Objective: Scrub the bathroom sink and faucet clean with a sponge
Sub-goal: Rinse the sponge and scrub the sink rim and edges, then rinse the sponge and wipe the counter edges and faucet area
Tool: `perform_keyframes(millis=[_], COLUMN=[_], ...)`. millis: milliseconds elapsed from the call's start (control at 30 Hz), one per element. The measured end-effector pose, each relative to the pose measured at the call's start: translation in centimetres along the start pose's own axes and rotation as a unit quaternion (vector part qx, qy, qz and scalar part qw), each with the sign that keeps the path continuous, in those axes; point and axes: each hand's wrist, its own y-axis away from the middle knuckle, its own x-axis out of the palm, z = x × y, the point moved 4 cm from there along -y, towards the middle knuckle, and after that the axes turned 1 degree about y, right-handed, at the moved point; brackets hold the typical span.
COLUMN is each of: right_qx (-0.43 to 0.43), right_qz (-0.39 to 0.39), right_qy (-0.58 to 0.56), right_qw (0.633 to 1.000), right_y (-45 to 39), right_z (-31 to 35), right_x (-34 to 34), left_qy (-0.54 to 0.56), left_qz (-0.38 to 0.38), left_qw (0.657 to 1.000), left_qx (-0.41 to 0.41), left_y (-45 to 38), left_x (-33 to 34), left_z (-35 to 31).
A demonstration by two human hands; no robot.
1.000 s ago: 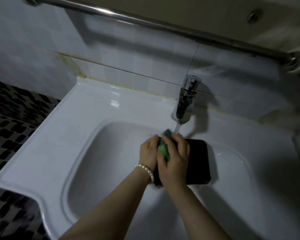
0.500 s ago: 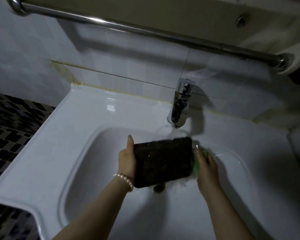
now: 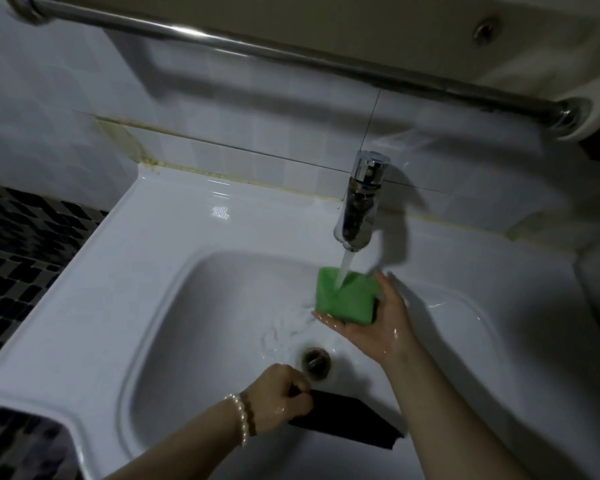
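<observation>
Head view: the right hand cups a green sponge under the faucet stream, over the sink basin. The left hand grips a dark pad near the drain.

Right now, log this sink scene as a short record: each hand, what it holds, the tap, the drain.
left hand: low in the basin, grips the near-left end of the black pad
right hand: palm up under the tap, holds the green sponge
faucet: chrome, running; the stream lands on the sponge
drain: uncovered, between the two hands
sink: white, water spreading across the basin floor
wrist: pearl bracelet on the left
</observation>
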Motion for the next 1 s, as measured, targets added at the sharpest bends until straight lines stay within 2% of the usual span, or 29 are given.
perform_keyframes(millis=[167, 300, 400, 533, 633, 700, 767, 833, 900, 933, 967, 1000], right_qx=[0.021, 0.022, 0.020, 0.001, 0.000, -0.005, -0.066, -0.203, -0.361, -0.437, -0.493, -0.519], right_qz=[0.020, 0.034, 0.036, 0.073, 0.071, 0.029, -0.039, -0.124, -0.186, -0.210, -0.220, -0.221], right_qy=[-0.057, -0.008, 0.009, -0.032, -0.045, -0.062, -0.069, -0.061, 0.022, 0.119, 0.240, 0.362], right_qw=[0.998, 0.999, 0.999, 0.997, 0.996, 0.998, 0.995, 0.969, 0.914, 0.866, 0.807, 0.742], right_y=[-2.0, -2.7, -2.3, -2.0, -1.3, -0.3, 0.8, 2.6, 5.1, 6.3, 7.1, 7.1], right_z=[-0.8, -1.7, -1.8, -1.4, -1.8, -1.9, -1.6, -0.3, 1.8, 2.8, 3.5, 3.9], right_x=[1.6, 2.2, 2.1, 2.2, 2.7, 3.2, 3.3, 3.3, 4.5, 5.5, 6.8, 7.9], left_qy=[-0.058, -0.132, -0.200, -0.285, -0.234, -0.144, -0.090, -0.022, 0.129, 0.220, 0.304, 0.376], left_qz=[0.002, 0.010, 0.037, 0.078, 0.090, 0.035, -0.058, -0.220, -0.382, -0.426, -0.435, -0.413], left_qw=[0.996, 0.988, 0.974, 0.950, 0.966, 0.989, 0.994, 0.974, 0.913, 0.876, 0.845, 0.827], left_qx=[0.061, 0.080, 0.102, 0.096, 0.063, 0.022, -0.025, -0.056, -0.060, -0.056, -0.059, -0.065], left_y=[1.7, 1.9, 2.3, 2.3, 1.5, 1.1, 0.8, 0.3, -0.4, -1.2, -2.3, -3.7], left_x=[1.2, 1.4, 1.4, 1.7, 1.4, 0.2, -1.5, -3.6, -5.8, -6.8, -7.5, -7.9], left_z=[0.8, 1.4, 1.5, 2.4, 2.7, 2.1, 0.6, -1.4, -4.1, -5.5, -7.0, -8.6])
